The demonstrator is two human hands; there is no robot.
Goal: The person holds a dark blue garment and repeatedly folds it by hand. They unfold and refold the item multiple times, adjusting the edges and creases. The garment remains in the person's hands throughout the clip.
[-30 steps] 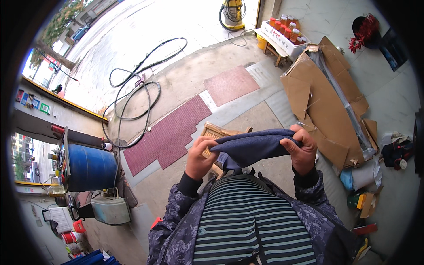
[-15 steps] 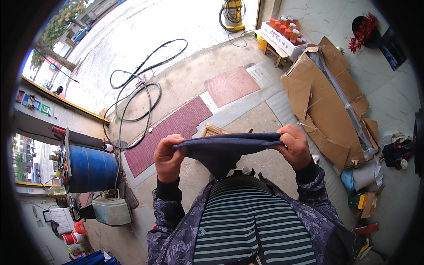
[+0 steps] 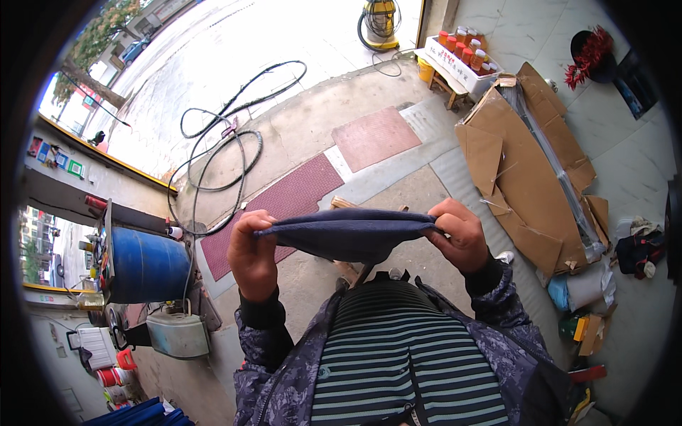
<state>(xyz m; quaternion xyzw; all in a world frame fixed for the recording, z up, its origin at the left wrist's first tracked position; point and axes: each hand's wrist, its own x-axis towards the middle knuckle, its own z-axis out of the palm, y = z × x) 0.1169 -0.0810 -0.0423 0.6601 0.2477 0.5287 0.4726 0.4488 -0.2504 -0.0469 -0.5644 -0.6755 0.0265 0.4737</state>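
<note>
A dark navy cloth (image 3: 341, 238) is stretched sideways between my two hands, in front of my chest. My left hand (image 3: 254, 255) pinches its left end, and my right hand (image 3: 458, 236) pinches its right end, thumb and fingers closed on the fabric. The upper edge is pulled nearly straight, with a fold along it, while the middle sags downward. I cannot make out what kind of cloth item it is. Partly hidden beneath the cloth, a wooden piece (image 3: 345, 271) shows above the floor.
A black hose (image 3: 245, 170) lies coiled ahead on the left, near a maroon mat (image 3: 295, 202) and a pinkish mat (image 3: 376, 138). A blue barrel (image 3: 149, 266) stands left. Flattened cardboard (image 3: 529, 170) lies right, near a white box (image 3: 462, 67) of red-lidded jars.
Both hands have moved left with the cloth, the left hand also a little lower. The cloth's hanging middle looks broader and rounder than the earlier pointed sag.
</note>
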